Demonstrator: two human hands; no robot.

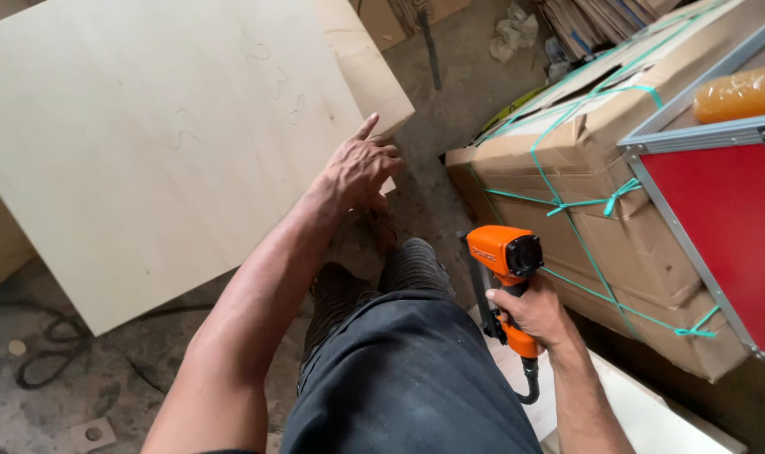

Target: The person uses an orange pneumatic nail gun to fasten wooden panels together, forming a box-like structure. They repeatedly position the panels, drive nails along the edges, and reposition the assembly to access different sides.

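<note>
Nail gun (507, 269) in R hand (535, 315), fingers wrapped tight; L hand (361, 171) fingers loose on plywood (159, 143)

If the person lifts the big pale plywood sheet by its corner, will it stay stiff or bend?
The plywood sheet looks thin and broad, so it would probably flex a little. The left hand rests at one edge only; lifted there, it may swing awkwardly. Its smooth face could slide easily.

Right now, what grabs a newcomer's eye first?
The orange nail gun at lower centre, held in the right hand beside the person's dark trousers. Next, the big pale plywood sheet filling the upper left, with the left hand resting on its right edge. At right, a red panel in a metal frame sits by a cardboard box tied with green string.
</note>
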